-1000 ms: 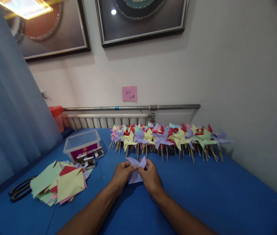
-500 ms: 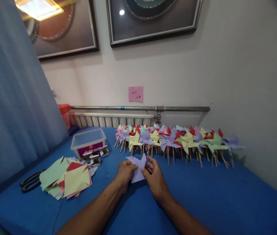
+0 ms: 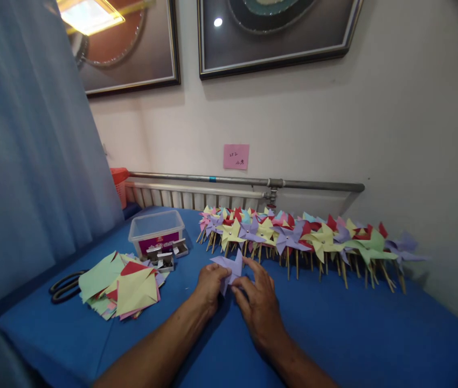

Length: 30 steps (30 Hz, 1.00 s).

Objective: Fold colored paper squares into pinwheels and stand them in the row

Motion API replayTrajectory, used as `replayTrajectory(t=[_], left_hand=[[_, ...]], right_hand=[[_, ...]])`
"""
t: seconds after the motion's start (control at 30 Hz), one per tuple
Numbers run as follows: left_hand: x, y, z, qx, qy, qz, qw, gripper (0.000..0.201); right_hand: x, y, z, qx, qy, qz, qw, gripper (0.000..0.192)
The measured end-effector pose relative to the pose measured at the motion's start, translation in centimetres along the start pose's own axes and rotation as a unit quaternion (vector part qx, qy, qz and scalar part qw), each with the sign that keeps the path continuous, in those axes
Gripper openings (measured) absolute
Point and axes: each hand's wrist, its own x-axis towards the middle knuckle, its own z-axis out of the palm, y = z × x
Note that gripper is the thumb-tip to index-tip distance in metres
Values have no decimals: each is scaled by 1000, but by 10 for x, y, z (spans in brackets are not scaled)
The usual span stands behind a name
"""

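A purple paper pinwheel [image 3: 233, 265], its corners partly folded inward, is held up above the blue-covered table. My left hand [image 3: 212, 285] pinches its left side, thumb over the middle. On the other side, my right hand [image 3: 258, 296] has its thumb and fingers at the lower right edge, with the index finger reaching up behind a pointed blade. The fingers hide part of the paper's centre. Beyond both hands stand rows of finished paper pinwheels [image 3: 289, 238] on sticks, in purple, yellow, red, green and pink.
Left of my hands lies a pile of coloured paper sheets [image 3: 136, 291], with black-handled scissors [image 3: 65, 286] beside it. A clear plastic tub [image 3: 156, 222] and small open boxes [image 3: 166, 261] stand behind the pile. Pipes [image 3: 237, 180] run along the wall; a blue curtain [image 3: 51, 134] hangs at left.
The paper's lower right corner has been folded up toward the middle by my right hand. My left hand keeps its pinch. The camera view has turned slightly left.
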Motion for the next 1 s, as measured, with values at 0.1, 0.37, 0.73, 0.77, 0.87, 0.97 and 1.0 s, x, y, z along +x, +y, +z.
replayTrajectory(t=[0.1,0.37,0.73,0.77,0.87,0.97,1.0], left_hand=[[-1,-2,2,38,3,11,999,22],[-2,-4,5,115,18,36,993,25],[-3,-4,7,178,12,41,983,22],[-3,-3,7,178,6,39,983,21],[-4,-2,6,174,-4,37,984,21],[-4,0,6,169,-15,42,985,22],[-4,0,5,166,-18,41,985,22]], right_hand=[[2,2,-2,63,8,77,995,17],[10,8,1,197,2,288,937,20],[12,17,1,214,-29,310,926,18],[13,18,2,217,-32,306,926,18],[13,20,1,230,-36,296,926,17],[13,19,1,242,-38,285,927,19],[13,18,0,245,-36,286,926,19]])
